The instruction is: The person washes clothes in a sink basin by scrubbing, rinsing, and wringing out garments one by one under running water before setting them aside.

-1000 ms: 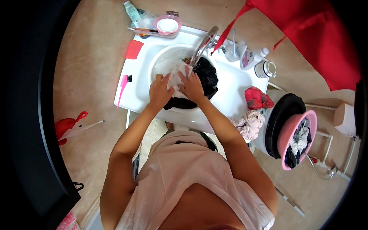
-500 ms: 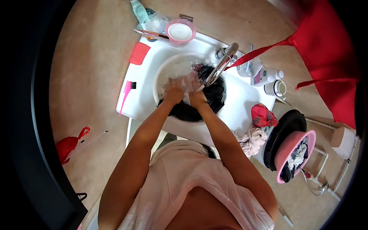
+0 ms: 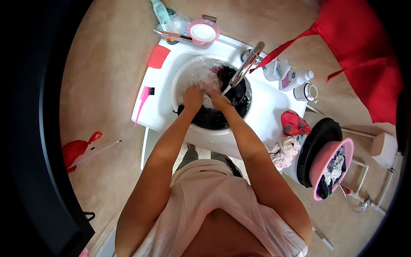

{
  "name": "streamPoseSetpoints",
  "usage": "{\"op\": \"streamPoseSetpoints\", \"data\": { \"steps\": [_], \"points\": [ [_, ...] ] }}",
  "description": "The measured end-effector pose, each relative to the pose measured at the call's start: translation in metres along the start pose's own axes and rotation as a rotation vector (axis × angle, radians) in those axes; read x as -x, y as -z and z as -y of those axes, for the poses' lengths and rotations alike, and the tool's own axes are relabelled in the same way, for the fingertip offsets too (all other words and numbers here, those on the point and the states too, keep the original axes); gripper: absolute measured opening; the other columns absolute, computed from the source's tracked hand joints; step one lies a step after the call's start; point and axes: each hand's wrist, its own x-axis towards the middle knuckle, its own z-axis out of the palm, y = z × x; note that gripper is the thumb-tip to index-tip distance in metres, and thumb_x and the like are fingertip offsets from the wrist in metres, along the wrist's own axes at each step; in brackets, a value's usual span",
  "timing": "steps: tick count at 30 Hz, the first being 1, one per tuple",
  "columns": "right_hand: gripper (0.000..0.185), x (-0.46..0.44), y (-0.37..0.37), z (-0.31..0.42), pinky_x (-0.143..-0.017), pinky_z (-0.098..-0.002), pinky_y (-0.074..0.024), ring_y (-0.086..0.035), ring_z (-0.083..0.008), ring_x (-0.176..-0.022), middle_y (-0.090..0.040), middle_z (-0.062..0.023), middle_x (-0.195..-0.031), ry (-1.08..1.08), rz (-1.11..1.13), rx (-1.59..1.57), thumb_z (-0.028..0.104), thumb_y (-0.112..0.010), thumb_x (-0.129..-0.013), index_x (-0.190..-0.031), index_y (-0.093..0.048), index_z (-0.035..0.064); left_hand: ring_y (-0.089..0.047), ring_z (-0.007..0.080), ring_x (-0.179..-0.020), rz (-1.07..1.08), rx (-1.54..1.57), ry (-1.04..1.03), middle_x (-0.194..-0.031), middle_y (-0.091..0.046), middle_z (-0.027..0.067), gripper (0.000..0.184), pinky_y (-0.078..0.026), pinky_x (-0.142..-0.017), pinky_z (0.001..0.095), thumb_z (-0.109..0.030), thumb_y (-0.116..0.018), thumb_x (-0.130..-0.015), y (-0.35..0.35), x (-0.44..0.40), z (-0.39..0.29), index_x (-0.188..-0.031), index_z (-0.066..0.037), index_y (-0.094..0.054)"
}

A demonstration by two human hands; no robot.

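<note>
A round white basin (image 3: 175, 92) sits inside the white sink (image 3: 267, 109), holding water with wet black cloth (image 3: 209, 118) along its near and right sides. My left hand (image 3: 193, 97) is closed on a pale, see-through cloth (image 3: 208, 102) at the middle of the basin. Close beside it, my right hand (image 3: 219, 100) is closed on the same cloth, just left of the stream from the chrome faucet (image 3: 247, 64). The fingertips of both hands are partly hidden by water and cloth. Some pinkish-red fabric (image 3: 216, 69) shows at the basin's far side.
A pink brush (image 3: 144, 99) and a red cloth (image 3: 158, 57) lie on the left rim. A pink bowl (image 3: 204, 32) stands behind; bottles (image 3: 295, 80) stand right. Bundled laundry (image 3: 283, 150) and a pink tub (image 3: 351, 158) are at lower right. Red fabric (image 3: 357, 55) hangs upper right.
Both hands have shifted slightly within the basin and drawn closer together on the pale cloth. The splashing and foam around them has lessened.
</note>
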Motion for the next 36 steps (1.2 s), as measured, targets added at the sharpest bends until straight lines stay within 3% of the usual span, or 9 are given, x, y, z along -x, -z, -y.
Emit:
{"op": "streamPoseSetpoints", "data": {
  "steps": [5,12,18,23,25,27,32,34,36],
  "points": [
    [0.048,0.055,0.027,0.029,-0.112,-0.0424,-0.0269,-0.032,-0.0288,-0.138,-0.034,-0.0068,-0.151,-0.049,-0.009,0.212,0.022,-0.053,-0.095,-0.142,-0.042,0.0181,-0.064,0.0374,-0.087,-0.133,0.134,0.020,-0.104,-0.066,0.0182,0.025,-0.050,-0.078,0.0468,-0.013,-0.055,-0.086,0.039,0.028,0.009,-0.109,-0.008,-0.065],
    [0.062,0.109,0.037,0.060,-0.114,-0.0452,-0.0212,-0.028,-0.0302,-0.140,-0.027,-0.0045,-0.154,-0.024,-0.052,0.246,0.019,-0.060,-0.090,-0.146,-0.034,0.0186,-0.064,0.0394,-0.075,-0.391,0.307,-0.039,-0.081,-0.066,0.0204,0.023,-0.049,-0.068,0.0462,-0.015,-0.054,-0.086,0.142,0.031,-0.028,-0.101,-0.007,-0.068],
    [0.065,0.093,0.066,0.101,-0.084,-0.0393,-0.0503,-0.056,-0.0355,-0.106,-0.041,-0.0208,-0.131,0.015,-0.619,-0.217,0.005,-0.074,-0.075,-0.131,-0.040,0.0043,-0.064,0.0393,-0.074,-0.435,0.401,-0.033,-0.082,-0.067,0.0212,0.027,-0.049,-0.069,0.0453,-0.020,-0.053,-0.086,0.218,0.031,-0.069,-0.104,-0.008,-0.069],
    [0.073,0.057,0.107,0.150,-0.080,-0.0338,-0.0513,-0.061,-0.0255,-0.098,-0.050,-0.0184,-0.123,-0.181,-0.364,-0.625,0.018,-0.079,-0.076,-0.134,-0.038,-0.0002,-0.062,0.0250,-0.062,-0.541,0.630,-0.173,-0.071,-0.064,0.0173,0.027,-0.047,-0.062,0.0372,-0.018,-0.054,-0.085,0.278,0.043,-0.099,-0.103,-0.003,-0.069],
    [0.072,0.033,0.120,0.164,-0.079,-0.0347,-0.0515,-0.063,-0.0240,-0.097,-0.056,-0.0192,-0.119,0.124,-0.501,-0.466,0.024,-0.078,-0.077,-0.134,-0.040,-0.0008,-0.054,0.0122,-0.059,-0.582,0.737,-0.251,-0.066,-0.060,0.0113,0.026,-0.044,-0.057,0.0306,-0.015,-0.055,-0.086,0.296,0.046,-0.104,-0.101,0.001,-0.068],
    [0.068,0.025,0.141,0.188,-0.091,-0.0400,-0.0470,-0.058,-0.0383,-0.109,-0.056,-0.0233,-0.124,0.102,-0.452,-0.424,0.034,-0.075,-0.077,-0.130,-0.049,0.0009,-0.052,0.0104,-0.060,-0.662,0.783,-0.281,-0.065,-0.059,0.0082,0.024,-0.043,-0.057,0.0292,-0.014,-0.054,-0.087,0.320,0.052,-0.113,-0.099,0.002,-0.068],
    [0.059,-0.003,0.205,0.244,-0.079,-0.0388,-0.0504,-0.067,-0.0327,-0.082,-0.069,-0.0168,-0.085,0.187,-0.353,-0.483,0.034,-0.074,-0.077,-0.121,-0.055,0.0008,-0.056,0.0101,-0.071,-0.910,0.879,-0.623,-0.083,-0.062,0.0037,0.023,-0.044,-0.062,0.0234,-0.016,-0.056,-0.093,0.402,0.051,-0.127,-0.103,0.002,-0.066],
    [0.053,-0.013,0.233,0.272,-0.072,-0.0370,-0.0511,-0.068,-0.0292,-0.071,-0.067,-0.0150,-0.069,0.397,-0.513,-0.449,0.029,-0.076,-0.075,-0.117,-0.058,0.0011,-0.059,0.0192,-0.086,-1.280,0.867,-0.615,-0.092,-0.063,0.0077,0.021,-0.047,-0.081,0.0311,-0.014,-0.055,-0.091,0.438,0.049,-0.158,-0.106,0.001,-0.061],
    [0.046,-0.017,0.258,0.291,-0.076,-0.0347,-0.0513,-0.067,-0.0255,-0.080,-0.068,-0.0134,-0.088,0.431,-0.430,-0.581,0.025,-0.073,-0.077,-0.115,-0.060,0.0024,-0.058,0.0161,-0.085,-1.219,0.923,-0.715,-0.092,-0.062,0.0065,0.021,-0.047,-0.079,0.0287,-0.015,-0.054,-0.093,0.462,0.059,-0.181,-0.106,0.001,-0.061]
  ]
}}
